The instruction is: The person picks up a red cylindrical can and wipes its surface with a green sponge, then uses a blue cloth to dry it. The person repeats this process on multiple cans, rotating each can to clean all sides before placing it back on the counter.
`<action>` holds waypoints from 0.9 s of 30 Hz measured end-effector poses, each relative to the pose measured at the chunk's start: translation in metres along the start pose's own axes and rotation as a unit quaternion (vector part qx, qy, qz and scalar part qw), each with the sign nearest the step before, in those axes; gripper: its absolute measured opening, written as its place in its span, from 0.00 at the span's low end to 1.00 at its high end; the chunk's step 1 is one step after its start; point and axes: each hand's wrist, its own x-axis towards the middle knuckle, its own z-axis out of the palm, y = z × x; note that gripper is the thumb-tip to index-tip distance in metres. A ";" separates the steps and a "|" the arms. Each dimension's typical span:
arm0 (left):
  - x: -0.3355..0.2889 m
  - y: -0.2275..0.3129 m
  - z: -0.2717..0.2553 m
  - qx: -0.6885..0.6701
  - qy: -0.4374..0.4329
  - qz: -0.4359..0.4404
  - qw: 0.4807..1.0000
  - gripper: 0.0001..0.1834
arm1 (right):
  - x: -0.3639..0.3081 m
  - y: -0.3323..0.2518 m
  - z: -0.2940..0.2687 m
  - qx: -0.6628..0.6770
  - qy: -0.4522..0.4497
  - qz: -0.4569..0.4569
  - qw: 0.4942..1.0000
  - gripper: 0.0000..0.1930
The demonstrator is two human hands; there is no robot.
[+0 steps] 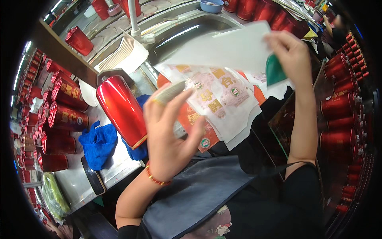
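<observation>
My right hand pinches the edge of a pale translucent sheet, raised over the work surface and partly blurred. A green flat piece shows under that hand; whether the hand also holds it is unclear. My left hand has its fingers spread, with nothing in it, and a pale wrap covers one finger. Beside it a glossy red canister rests tilted in a dark holder. Under the sheet lies a stack of printed decal sheets with gold, pink and green marks.
A blue cloth lies on the metal table at left. Many red canisters stand along the left, and more line the right. Behind the decals is a metal sink, with a stack of curved white sheets beside it.
</observation>
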 end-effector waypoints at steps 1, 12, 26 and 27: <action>-0.004 -0.003 -0.011 0.024 0.012 0.006 1.000 0.28 | 0.011 0.003 -0.007 -0.017 0.058 -0.010 0.998 0.11; -0.054 -0.009 -0.067 0.004 0.096 -0.048 0.994 0.21 | -0.036 0.026 -0.023 -0.235 0.210 -0.187 0.930 0.10; -0.064 0.002 -0.061 0.038 0.048 -0.022 0.998 0.15 | -0.104 0.058 -0.004 -0.254 -0.203 0.025 0.945 0.26; -0.065 0.002 -0.061 0.039 0.048 -0.027 0.998 0.15 | -0.103 0.058 -0.005 -0.259 -0.203 0.016 0.944 0.24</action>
